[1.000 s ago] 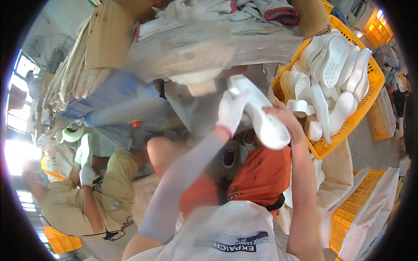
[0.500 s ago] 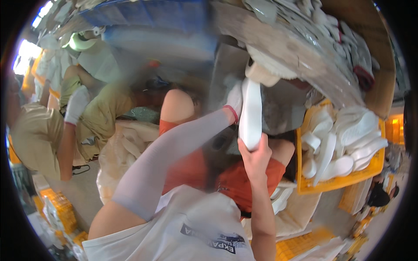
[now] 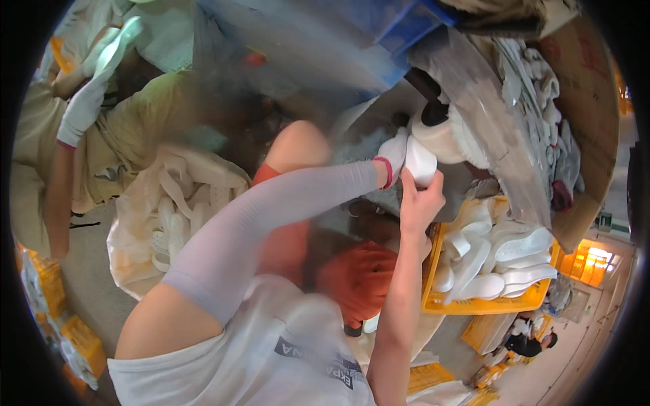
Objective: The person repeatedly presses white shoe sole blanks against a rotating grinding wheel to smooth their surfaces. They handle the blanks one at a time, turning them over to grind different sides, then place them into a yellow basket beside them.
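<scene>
A white shoe sole (image 3: 420, 164) is held at the pale fuzzy polishing wheel (image 3: 462, 143), apparently touching its near side. My right hand (image 3: 421, 201), bare, pinches the sole's near end between thumb and fingers. My left hand (image 3: 391, 154), in a white glove with a red cuff, is closed at the sole's left side; its fingertips are partly hidden behind the sole. Just right of my right hand, a yellow crate (image 3: 487, 306) holds many white soles (image 3: 518, 243).
A sack (image 3: 128, 237) with white soles stands left of my knees. Farther left, a co-worker's gloved hand (image 3: 81, 115) holds a white sole (image 3: 116, 51). Blue panels (image 3: 325, 47) rise ahead. A plastic-covered ledge (image 3: 484, 122) and cardboard box (image 3: 582, 128) with gloves are at right.
Both my hands have shifted right and the sole has turned, now looking shorter and tilted. The co-worker's gloved hand has moved left and now shows a sole. The whole view has swung.
</scene>
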Available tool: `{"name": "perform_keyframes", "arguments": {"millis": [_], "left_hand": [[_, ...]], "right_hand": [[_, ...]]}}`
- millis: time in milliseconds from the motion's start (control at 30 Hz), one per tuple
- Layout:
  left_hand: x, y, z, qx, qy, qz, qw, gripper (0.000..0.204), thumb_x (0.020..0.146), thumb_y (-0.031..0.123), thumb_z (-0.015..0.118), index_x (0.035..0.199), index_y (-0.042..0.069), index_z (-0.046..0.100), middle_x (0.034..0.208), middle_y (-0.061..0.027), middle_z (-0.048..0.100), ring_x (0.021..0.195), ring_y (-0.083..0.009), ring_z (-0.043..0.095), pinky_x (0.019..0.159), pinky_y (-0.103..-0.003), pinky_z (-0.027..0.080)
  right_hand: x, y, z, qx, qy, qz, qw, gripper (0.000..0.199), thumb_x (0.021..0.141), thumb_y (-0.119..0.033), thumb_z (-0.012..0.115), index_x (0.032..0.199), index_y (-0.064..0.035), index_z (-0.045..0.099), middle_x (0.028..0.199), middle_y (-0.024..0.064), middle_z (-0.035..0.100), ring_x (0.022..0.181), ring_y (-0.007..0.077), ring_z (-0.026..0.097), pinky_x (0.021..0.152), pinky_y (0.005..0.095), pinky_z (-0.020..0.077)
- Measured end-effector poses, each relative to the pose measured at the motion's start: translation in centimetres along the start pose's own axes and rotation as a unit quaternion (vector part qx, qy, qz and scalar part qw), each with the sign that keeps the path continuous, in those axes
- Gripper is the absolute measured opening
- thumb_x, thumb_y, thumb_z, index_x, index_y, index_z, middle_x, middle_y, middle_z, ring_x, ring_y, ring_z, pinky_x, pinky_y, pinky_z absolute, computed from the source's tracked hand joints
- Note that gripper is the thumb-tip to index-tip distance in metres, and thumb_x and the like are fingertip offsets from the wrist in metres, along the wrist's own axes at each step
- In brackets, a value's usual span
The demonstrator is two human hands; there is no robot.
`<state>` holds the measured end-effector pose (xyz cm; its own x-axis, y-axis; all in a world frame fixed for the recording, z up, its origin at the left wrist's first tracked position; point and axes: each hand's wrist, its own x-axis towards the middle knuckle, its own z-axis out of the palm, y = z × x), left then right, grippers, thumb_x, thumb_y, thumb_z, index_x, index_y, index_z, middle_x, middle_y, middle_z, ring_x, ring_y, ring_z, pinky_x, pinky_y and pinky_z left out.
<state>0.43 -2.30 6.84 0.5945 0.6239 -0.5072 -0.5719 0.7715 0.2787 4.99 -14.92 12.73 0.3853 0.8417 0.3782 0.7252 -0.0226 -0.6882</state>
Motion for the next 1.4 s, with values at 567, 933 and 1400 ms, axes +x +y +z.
{"name": "perform_keyframes", "arguments": {"millis": [567, 933, 1400], "left_hand": [[3.3, 1.2, 1.2, 0.084, 0.048, 0.069, 0.993, 0.060, 0.106, 0.055, 0.037, 0.109, 0.004, 0.068, 0.101, -0.0123, 0.072, 0.092, -0.0261, 0.068, 0.085, -0.040, 0.053], [0.9, 0.2, 0.8, 0.087, 0.022, 0.043, 0.995, 0.059, 0.109, 0.057, 0.040, 0.111, 0.004, 0.066, 0.103, -0.0097, 0.073, 0.093, -0.0229, 0.070, 0.081, -0.040, 0.056], [1.4, 1.7, -1.1, 0.100, -0.140, -0.050, 0.984, 0.036, 0.107, 0.039, 0.054, 0.111, 0.006, 0.067, 0.103, -0.0104, 0.071, 0.092, -0.0249, 0.069, 0.083, -0.040, 0.058]], "right_hand": [[2.3, -6.7, -2.1, -0.175, -0.162, 0.114, 0.965, 0.036, 0.088, -0.011, 0.070, 0.116, 0.0025, 0.051, 0.096, 0.0316, 0.068, 0.091, 0.0519, 0.066, 0.078, 0.0558, 0.0533], [1.1, -3.8, -0.9, -0.089, -0.011, 0.008, 0.996, 0.020, 0.095, -0.015, 0.071, 0.106, -0.0016, 0.062, 0.081, 0.0285, 0.068, 0.081, 0.0503, 0.068, 0.066, 0.0547, 0.0524], [1.0, 0.4, -3.3, 0.044, -0.180, 0.051, 0.981, 0.055, 0.088, -0.025, 0.079, 0.130, 0.0034, 0.058, 0.111, 0.0309, 0.067, 0.102, 0.0463, 0.067, 0.088, 0.0449, 0.0536]]}}
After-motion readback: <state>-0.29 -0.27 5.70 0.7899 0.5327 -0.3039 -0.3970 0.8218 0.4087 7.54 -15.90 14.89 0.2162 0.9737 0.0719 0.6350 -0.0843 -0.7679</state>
